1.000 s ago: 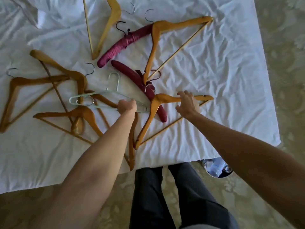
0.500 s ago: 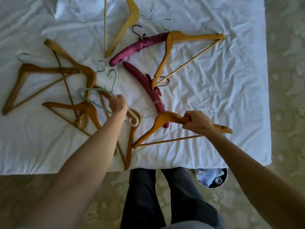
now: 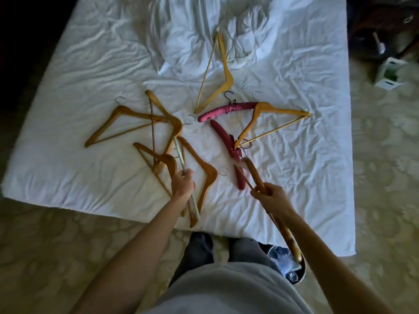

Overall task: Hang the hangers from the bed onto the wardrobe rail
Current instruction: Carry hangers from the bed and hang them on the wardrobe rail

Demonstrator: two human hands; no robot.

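Several hangers lie scattered on the white bed [image 3: 90, 87]. My left hand [image 3: 182, 182] grips a pale green plastic hanger [image 3: 179, 152], lifted edge-on above the sheet. My right hand [image 3: 269, 197] grips a brown wooden hanger [image 3: 255, 173], raised and tilted so that one end points back past my arm. On the sheet remain several wooden hangers, among them one at the left [image 3: 118, 123] and one at the right [image 3: 272, 118], plus two dark red padded hangers [image 3: 226, 109]. The wardrobe rail is out of view.
A crumpled white sheet [image 3: 204, 37] is bunched at the far side of the bed. A small bin [image 3: 292, 266] with plastic inside stands on the patterned carpet by my right leg. A white box [image 3: 387, 73] and dark items lie on the floor at the far right.
Both hands have lifted their hangers off the bed and turned them edge-on. The view has pulled back and now shows more of the bed.
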